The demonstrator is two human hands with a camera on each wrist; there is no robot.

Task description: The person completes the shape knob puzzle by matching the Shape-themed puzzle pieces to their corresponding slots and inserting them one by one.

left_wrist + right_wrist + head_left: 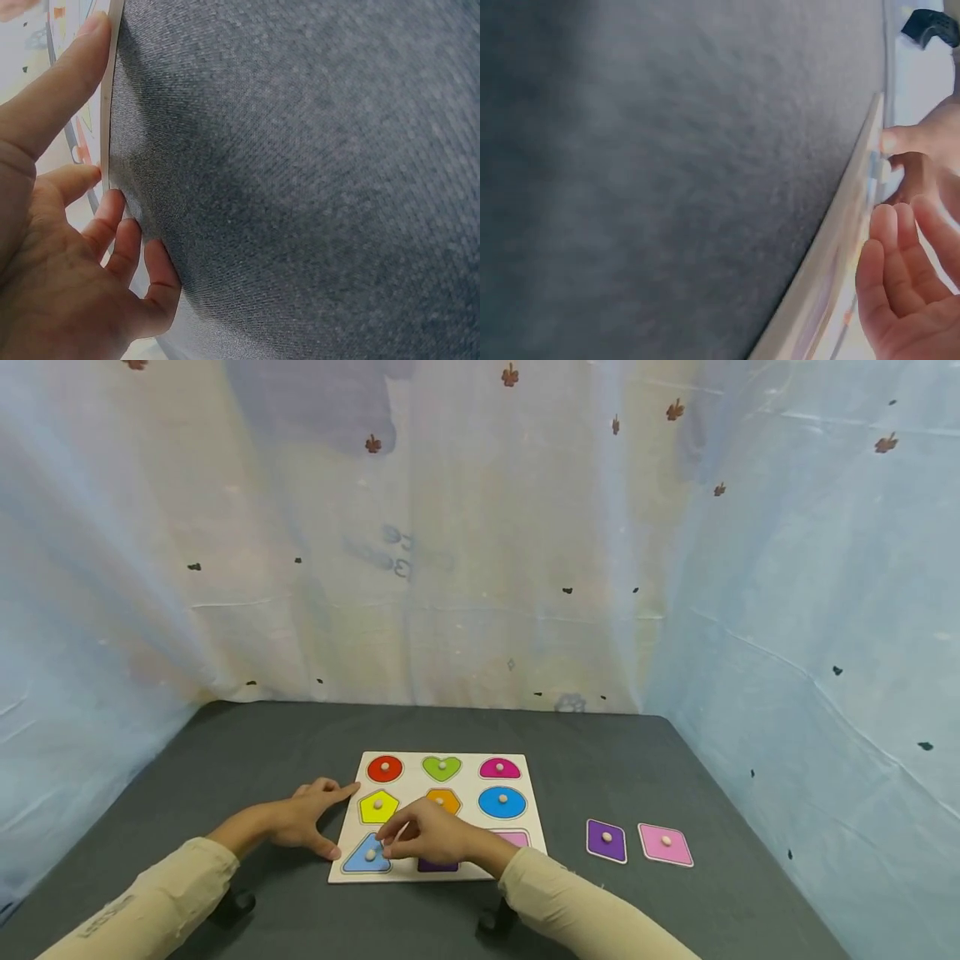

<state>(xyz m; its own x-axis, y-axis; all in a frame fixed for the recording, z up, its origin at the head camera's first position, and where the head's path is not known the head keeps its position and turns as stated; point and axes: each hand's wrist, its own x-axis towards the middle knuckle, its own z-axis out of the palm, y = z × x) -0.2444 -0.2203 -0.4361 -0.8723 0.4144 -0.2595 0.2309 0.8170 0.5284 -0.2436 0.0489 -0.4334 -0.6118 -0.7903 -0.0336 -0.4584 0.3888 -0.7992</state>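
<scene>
A white peg puzzle board (468, 777) lies on the dark table, its left edge touched by the spread thumb and index finger of my left hand (307, 817). In the left wrist view, that hand's thumb (79, 56) lies along the board's edge, the other fingers bent loosely beside it. My right hand (435, 835) is over the lower part of the board, thumb and index fingertips beside the knob of the blue triangle (358, 863). The triangle sits in its recess. Behind the right hand, the orange hexagon (450, 798) and a purple area (435, 866) are partly covered.
Right of the board lie a purple square piece (615, 845) and a pink parallelogram piece (675, 852), both knobbed. On the board are a red circle (375, 768), green heart (431, 767), yellow pentagon (371, 814) and blue oval (491, 806). Pale curtains (480, 635) surround the table.
</scene>
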